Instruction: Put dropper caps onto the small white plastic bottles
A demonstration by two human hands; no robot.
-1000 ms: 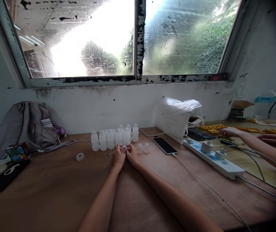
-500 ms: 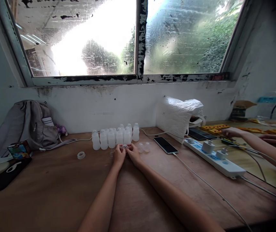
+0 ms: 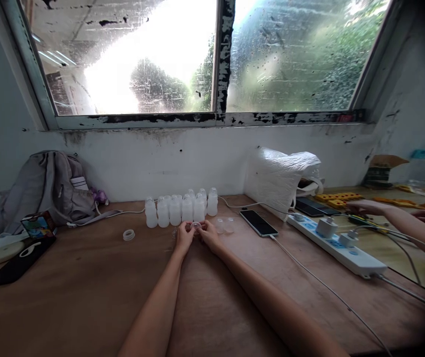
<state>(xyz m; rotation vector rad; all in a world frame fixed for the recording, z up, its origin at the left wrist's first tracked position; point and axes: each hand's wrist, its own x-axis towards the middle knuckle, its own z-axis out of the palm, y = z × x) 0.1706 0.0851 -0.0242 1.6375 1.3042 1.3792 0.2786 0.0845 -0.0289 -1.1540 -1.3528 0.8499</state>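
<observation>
Both hands meet over the table in front of the bottles. My left hand (image 3: pixel 184 238) pinches the left side of a small clear round piece (image 3: pixel 196 225), perhaps a bottle ring or nipple. On its other side, the fingers of my right hand (image 3: pixel 210 236) are closed on the same piece. Several frosted white baby bottles (image 3: pixel 175 211) stand upright in close rows just behind the hands. To the right of my right hand lie translucent caps (image 3: pixel 228 225). A small clear part (image 3: pixel 175 232) lies beside my left hand, partly hidden. Farther left are stacked white rings (image 3: pixel 129 235).
A charging phone (image 3: pixel 259 222) and a white power strip (image 3: pixel 338 248) with plugs lie to the right, cables trailing forward. Behind them stands a silvery bag (image 3: pixel 272 178). A grey backpack (image 3: pixel 48 188) and black mat (image 3: pixel 22 263) are left. Another person's hand (image 3: pixel 363 207) works far right.
The view has shifted slightly, moving the scene a little to the right. Both hands stay together on the clear piece, which seems tilted a little differently.
</observation>
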